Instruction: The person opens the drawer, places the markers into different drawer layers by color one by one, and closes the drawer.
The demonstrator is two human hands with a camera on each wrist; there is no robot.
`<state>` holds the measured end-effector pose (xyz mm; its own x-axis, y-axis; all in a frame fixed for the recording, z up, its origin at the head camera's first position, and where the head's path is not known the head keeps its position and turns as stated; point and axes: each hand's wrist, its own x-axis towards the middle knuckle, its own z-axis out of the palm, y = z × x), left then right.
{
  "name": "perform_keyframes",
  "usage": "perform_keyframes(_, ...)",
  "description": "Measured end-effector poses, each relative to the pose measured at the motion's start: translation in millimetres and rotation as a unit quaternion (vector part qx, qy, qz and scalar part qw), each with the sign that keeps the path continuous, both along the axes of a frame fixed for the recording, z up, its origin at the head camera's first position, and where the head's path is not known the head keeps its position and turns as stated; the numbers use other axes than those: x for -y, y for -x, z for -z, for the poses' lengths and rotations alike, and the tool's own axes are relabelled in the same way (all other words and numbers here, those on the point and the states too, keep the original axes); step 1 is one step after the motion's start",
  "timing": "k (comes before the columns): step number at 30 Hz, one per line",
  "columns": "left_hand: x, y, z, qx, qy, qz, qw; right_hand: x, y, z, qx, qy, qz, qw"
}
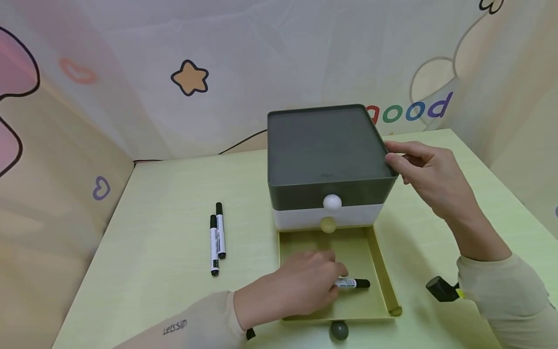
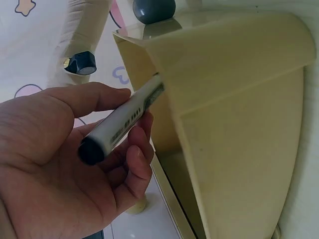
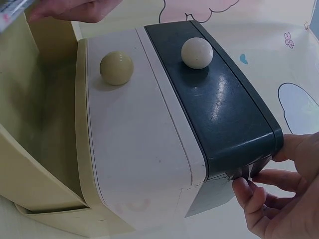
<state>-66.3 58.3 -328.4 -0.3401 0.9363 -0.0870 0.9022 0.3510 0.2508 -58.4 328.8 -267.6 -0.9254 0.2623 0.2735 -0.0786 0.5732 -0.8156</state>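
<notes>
My left hand (image 1: 301, 283) pinches a white marker (image 2: 127, 117) with black ends between thumb and fingers. In the head view the marker is over the pulled-out yellow bottom drawer (image 1: 331, 242); whether it touches the drawer floor I cannot tell. That drawer belongs to a stacked drawer box (image 1: 324, 145) with a dark green top tier and a white middle tier, both closed. My right hand (image 1: 436, 177) grips the right edge of the top tier, its thumb and fingertips at the rim in the right wrist view.
Two more markers (image 1: 217, 237) lie side by side on the pale green table (image 1: 165, 208), left of the box. Round knobs stick out at the front: white (image 1: 333, 202), yellow (image 1: 328, 225) and dark grey (image 1: 339, 330). A printed curtain (image 1: 235, 63) hangs behind.
</notes>
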Motion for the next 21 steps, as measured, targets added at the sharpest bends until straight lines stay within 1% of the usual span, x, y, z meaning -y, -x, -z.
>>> perform_keyframes(8, -3.1, 0.6, 0.9, -0.007, -0.011, 0.002, 0.9999, 0.7, 0.8, 0.6, -0.001, -0.001, 0.001, 1.000)
perform_keyframes(11, -3.0, -0.5, 0.2, -0.009, -0.012, -0.004, 0.9999, 0.7, 0.4, 0.2, 0.001, -0.002, 0.001, 1.000)
perform_keyframes(21, -3.4, -2.9, -5.4, -0.028, -0.028, -0.016, 0.9991, 0.2, -0.9, 0.2, 0.010, -0.001, 0.005, 1.000)
